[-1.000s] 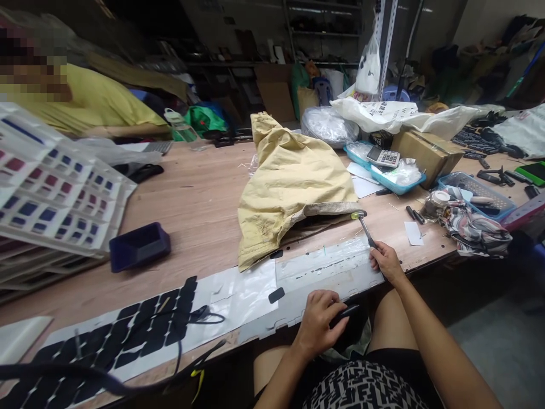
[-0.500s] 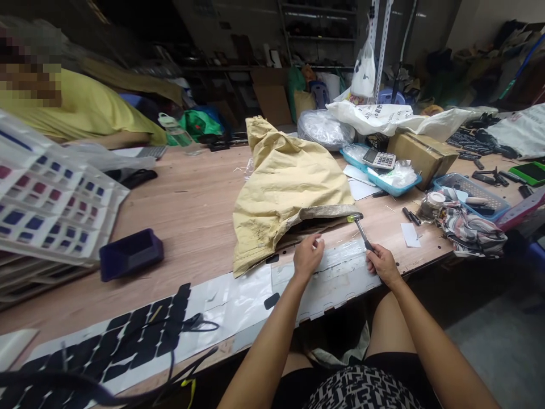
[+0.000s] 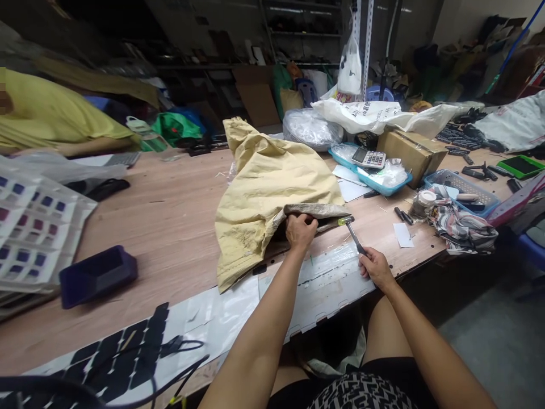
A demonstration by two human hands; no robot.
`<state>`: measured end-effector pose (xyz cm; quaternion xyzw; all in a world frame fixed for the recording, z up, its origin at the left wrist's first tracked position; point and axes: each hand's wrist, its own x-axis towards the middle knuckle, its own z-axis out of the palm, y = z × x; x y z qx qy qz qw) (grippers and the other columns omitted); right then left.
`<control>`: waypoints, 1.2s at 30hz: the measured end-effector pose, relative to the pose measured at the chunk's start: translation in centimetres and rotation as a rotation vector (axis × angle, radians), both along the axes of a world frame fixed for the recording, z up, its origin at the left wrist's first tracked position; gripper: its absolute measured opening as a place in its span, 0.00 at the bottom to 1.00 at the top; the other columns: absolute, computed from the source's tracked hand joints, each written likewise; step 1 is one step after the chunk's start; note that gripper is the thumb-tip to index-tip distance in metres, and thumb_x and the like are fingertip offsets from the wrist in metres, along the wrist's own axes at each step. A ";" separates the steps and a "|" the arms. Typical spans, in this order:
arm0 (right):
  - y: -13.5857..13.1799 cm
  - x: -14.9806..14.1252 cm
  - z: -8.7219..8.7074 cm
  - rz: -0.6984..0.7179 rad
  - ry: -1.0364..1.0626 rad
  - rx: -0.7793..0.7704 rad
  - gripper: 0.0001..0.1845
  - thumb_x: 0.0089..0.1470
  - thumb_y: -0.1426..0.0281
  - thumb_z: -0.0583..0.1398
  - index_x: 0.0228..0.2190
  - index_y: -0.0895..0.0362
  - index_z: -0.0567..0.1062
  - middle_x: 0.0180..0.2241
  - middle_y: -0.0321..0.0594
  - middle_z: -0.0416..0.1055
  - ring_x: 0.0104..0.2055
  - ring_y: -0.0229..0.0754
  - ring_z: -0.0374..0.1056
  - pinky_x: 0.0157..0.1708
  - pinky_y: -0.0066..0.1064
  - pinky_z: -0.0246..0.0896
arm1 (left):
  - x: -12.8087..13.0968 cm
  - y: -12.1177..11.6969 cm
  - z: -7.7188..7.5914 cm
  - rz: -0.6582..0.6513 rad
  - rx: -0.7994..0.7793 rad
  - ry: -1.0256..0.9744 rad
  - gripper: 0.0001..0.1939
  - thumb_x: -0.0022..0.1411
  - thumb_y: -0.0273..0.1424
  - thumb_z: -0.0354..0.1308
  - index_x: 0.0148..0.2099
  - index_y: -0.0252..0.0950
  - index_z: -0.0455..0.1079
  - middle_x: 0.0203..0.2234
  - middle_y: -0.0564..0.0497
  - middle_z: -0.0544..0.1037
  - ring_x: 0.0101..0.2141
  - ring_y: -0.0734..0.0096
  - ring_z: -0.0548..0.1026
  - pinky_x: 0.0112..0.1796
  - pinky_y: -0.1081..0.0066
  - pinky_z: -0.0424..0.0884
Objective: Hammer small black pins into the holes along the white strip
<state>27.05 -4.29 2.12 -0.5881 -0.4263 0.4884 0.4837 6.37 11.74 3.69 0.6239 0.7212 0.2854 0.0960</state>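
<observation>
A yellow cloth-like sack (image 3: 276,176) lies on the table, its mouth facing me and its grey-beige inner rim folded up. My left hand (image 3: 301,232) is at that mouth with curled fingers. The fingertips go under the rim, and what they hold, if anything, is hidden. In my right hand (image 3: 377,269) is a small hammer (image 3: 354,237), gripped by its dark handle. Its yellow-green head points away from me, close to the right corner of the sack's mouth. Beneath both hands, a white sheet with clear plastic (image 3: 327,278) covers the front of the table.
To the left are a dark blue plastic tray (image 3: 99,275), a dark panel of cells (image 3: 114,352) and black cables (image 3: 179,343). A calculator (image 3: 368,158), a cardboard box (image 3: 411,153) and a blue basket (image 3: 481,201) stand right. A co-worker in yellow (image 3: 55,116) sits across.
My left hand has moved forward, from in front of the sack to inside the edge of its mouth. My right hand still holds the hammer. The camera view has shifted slightly right.
</observation>
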 end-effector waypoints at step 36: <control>-0.9 -0.4 1.1 -0.036 -0.152 0.042 0.20 0.52 0.58 0.60 0.43 0.57 0.70 0.27 0.32 0.70 0.20 0.33 0.63 0.19 0.23 0.61 | -5.5 -12.1 -3.3 -0.451 -0.084 -0.183 0.09 0.54 0.35 0.67 0.40 0.45 0.78 0.40 0.52 0.77 0.45 0.59 0.69 0.50 0.60 0.62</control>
